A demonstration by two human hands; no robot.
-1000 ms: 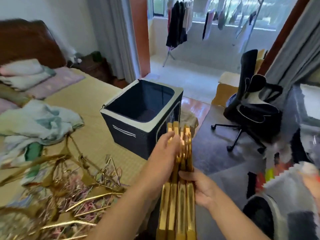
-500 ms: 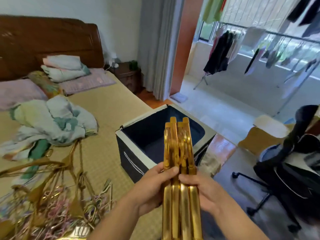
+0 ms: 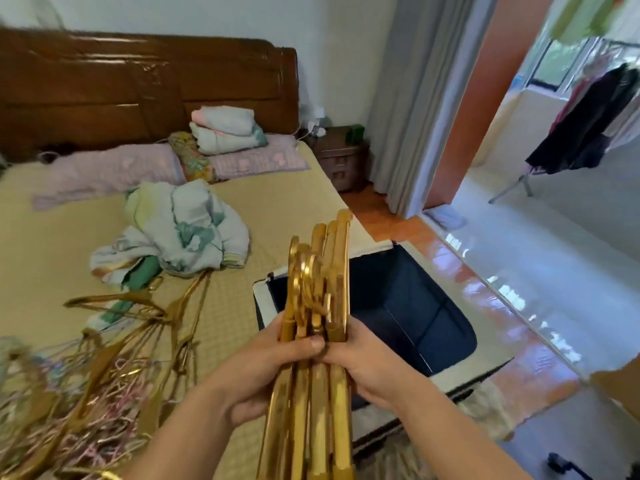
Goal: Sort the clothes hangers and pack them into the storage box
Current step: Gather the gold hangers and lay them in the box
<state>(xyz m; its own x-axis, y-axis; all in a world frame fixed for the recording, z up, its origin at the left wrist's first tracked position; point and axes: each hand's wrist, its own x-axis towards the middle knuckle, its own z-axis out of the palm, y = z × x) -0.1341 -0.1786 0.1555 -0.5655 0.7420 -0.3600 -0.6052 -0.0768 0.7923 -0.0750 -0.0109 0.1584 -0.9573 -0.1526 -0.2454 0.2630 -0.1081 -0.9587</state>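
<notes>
Four or so gold hangers [image 3: 318,292] were bunched in my left hand [image 3: 270,368] and right hand [image 3: 363,362], both gripping, above one box [image 3: 408,306].

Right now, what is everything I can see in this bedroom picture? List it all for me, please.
Stack of gold plastic clothes hangers: one bundle, gold, held upright in front of the box.
Dark blue fabric storage box with white rim: one, open, at the bed's edge.
Tangled pile of loose hangers: many, gold and pastel, on the bed, lower left.
Crumpled floral blanket: one, pale green and white, mid-bed.
Pillows: pink, at the headboard.
Folded bedding: one pile, pale, on the pillows.
Wooden headboard: one, dark brown.
Nightstand: one, brown, right of the bed.
Curtain: grey, by the doorway.
Hanging clothes: dark, far right.
Left hand: grips the stack.
Right hand: grips the stack.
</notes>
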